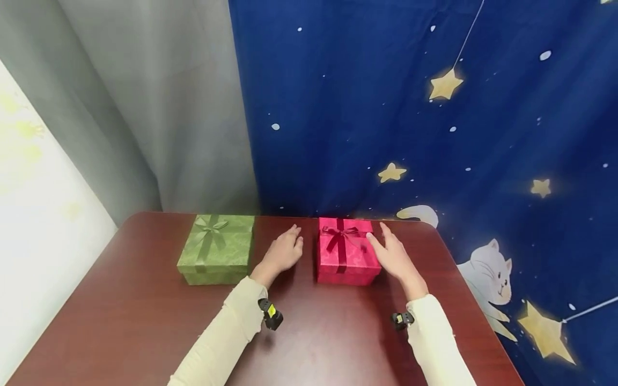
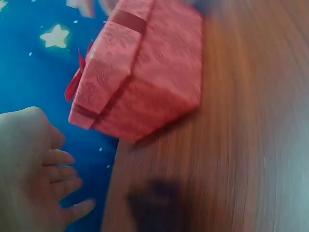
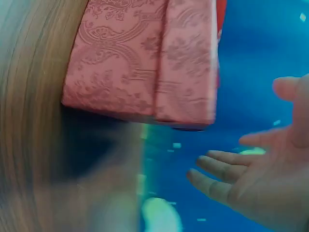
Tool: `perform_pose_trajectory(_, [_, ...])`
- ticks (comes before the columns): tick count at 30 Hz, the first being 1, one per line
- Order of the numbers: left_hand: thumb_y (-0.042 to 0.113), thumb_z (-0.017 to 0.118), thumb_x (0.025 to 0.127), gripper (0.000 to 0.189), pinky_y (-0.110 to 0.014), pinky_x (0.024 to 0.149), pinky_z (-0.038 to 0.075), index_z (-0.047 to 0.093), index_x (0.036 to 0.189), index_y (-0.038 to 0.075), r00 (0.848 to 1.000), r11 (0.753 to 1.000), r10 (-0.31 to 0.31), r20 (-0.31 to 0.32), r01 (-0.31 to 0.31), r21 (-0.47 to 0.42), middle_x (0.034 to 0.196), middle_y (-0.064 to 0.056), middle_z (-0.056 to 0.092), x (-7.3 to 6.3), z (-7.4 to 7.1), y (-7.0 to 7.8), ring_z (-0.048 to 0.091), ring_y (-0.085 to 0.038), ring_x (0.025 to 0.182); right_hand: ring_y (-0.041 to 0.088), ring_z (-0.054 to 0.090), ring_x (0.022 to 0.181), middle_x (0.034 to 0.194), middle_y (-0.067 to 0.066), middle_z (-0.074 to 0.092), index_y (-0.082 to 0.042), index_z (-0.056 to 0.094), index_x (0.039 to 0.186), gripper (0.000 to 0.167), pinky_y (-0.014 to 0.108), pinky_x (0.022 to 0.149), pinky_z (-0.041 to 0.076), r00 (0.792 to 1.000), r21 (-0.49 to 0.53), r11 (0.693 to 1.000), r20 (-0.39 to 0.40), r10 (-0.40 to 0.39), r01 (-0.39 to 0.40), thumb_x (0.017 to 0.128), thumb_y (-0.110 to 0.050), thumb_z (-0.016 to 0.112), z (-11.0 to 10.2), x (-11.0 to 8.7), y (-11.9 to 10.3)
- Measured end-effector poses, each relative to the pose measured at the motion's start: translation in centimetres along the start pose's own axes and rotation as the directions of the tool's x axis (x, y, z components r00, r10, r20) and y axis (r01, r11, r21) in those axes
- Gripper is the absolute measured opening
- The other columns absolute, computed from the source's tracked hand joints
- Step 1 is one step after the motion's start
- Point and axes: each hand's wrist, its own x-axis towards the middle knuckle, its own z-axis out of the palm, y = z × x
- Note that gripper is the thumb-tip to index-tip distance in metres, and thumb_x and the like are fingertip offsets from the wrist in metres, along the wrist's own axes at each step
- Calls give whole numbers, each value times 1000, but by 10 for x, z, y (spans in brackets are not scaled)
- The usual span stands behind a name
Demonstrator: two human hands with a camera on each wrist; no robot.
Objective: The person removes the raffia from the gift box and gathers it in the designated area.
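Observation:
A red gift box [image 1: 348,257] with a dark red ribbon and bow stands near the table's back edge. My left hand [image 1: 284,251] hovers to its left, apart from it, with fingers extended; the left wrist view shows this hand [image 2: 38,174] beside the box [image 2: 159,63]. On the box's other side is my right hand [image 1: 393,256], fingers spread, overlapping its right edge in the head view. In the right wrist view a gap shows between this hand [image 3: 260,169] and the box [image 3: 120,63]. Left of my left hand sits a green gift box [image 1: 217,257] with a green bow.
Both boxes stand on a dark reddish-brown table [image 1: 328,343]. Behind it hang a grey curtain [image 1: 193,107] and a blue curtain [image 1: 347,107] with stars and a cat. Each sleeve end carries a small black wrist camera [image 1: 271,315].

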Motion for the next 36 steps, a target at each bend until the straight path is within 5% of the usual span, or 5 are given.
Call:
perform_pose_trajectory(4, [18,54,105,36,-46,98,54,68,125,-9,991,952,-119,54,130,-278,121,-24,70,11,14,-1,68,-36,111,48,53,132,142,39,52,15,33,152,68,57,113,40,991,147,981,-19,135,-130,106,-31,53,11,16,9])
perform_pose_trajectory(9, [16,57,106,34,-38,75,62,69,117,-14,970,796,-191,150,242,-555,97,-23,73,7,33,-2,73,-35,87,48,55,128,136,37,57,19,50,138,53,55,112,42,970,270,939,-50,237,-215,103,-21,57,30,14,15])
perform_pose_trajectory(13, [14,61,105,35,-40,77,63,67,117,-18,958,673,-219,183,284,-683,97,-23,73,6,38,-3,74,-29,82,46,58,125,132,35,61,17,57,134,46,54,108,46,965,301,929,-80,249,-214,102,-16,60,36,13,14])
perform_pose_trajectory(16, [15,65,103,36,-42,82,61,67,119,-17,946,613,-248,206,318,-723,99,-22,73,10,37,-1,75,-22,80,45,56,125,132,34,61,15,61,131,43,54,108,45,961,320,921,-90,263,-222,101,-15,61,32,17,10])
perform_pose_trajectory(36, [15,69,101,34,-36,82,61,69,119,-14,940,630,-294,176,329,-703,102,-20,73,18,31,18,75,-21,82,42,58,122,131,32,62,12,65,129,38,50,105,50,952,419,876,-75,296,-239,101,-13,63,18,22,10])
